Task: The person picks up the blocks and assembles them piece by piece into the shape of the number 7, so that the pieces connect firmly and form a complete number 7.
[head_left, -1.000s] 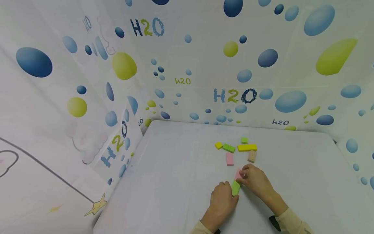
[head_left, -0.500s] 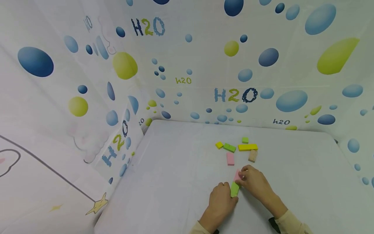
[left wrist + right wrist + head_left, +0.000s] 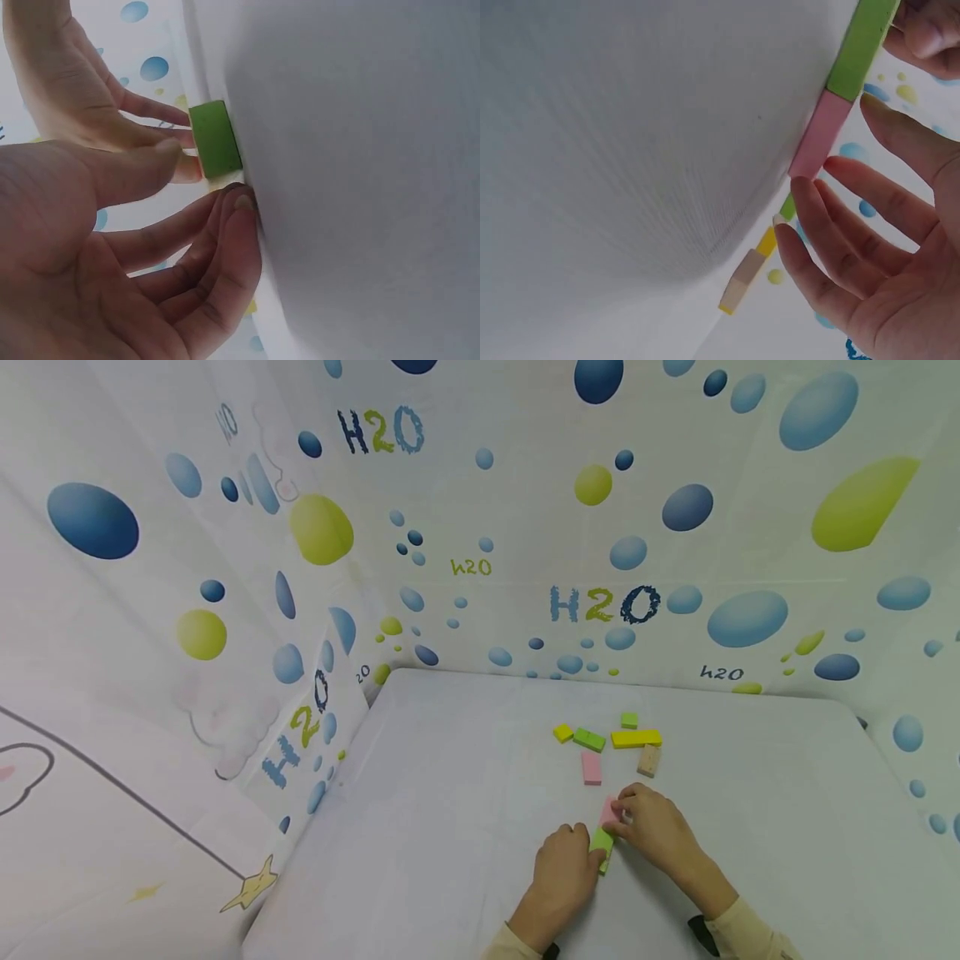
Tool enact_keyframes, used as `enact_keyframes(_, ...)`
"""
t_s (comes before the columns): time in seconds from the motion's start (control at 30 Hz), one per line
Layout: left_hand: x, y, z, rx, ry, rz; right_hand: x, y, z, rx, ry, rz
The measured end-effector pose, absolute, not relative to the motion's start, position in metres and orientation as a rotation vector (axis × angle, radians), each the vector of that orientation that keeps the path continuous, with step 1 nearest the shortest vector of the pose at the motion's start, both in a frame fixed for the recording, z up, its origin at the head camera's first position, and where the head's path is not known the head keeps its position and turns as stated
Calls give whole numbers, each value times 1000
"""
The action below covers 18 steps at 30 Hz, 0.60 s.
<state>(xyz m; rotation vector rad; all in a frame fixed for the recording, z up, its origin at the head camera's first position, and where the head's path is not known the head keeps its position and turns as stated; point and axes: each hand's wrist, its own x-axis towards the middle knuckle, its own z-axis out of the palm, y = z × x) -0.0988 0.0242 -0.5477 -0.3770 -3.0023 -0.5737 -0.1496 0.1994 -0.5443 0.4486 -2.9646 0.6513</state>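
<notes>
A lime-green block and a pink block lie end to end on the white table. My left hand holds the green block near its close end, thumb over it and fingers curled along its left side. The green end face shows beyond the left thumb in the left wrist view. My right hand holds the pink block from the right. In the right wrist view its thumb is by the seam between the blocks, and the fingers reach along the pink one.
Farther back on the table lie another pink block, a wood-coloured block, a long yellow block, a green block, a small yellow block and a small green block. A patterned curtain stands behind.
My left thumb has shifted up along the green block, so its near end shows more. The held pair has moved slightly left and towards me. The other blocks stay put.
</notes>
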Motion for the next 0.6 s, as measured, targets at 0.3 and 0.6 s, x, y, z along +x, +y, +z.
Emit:
enact_keyframes(0.3, -110, 21, -555, -435, -2992, -592, -156, 204, -546, 485, -2872, 623)
enact_keyframes(0.6, -117, 23, -553, -475, -3010, -537, -176, 204, -547, 460, -2843, 665)
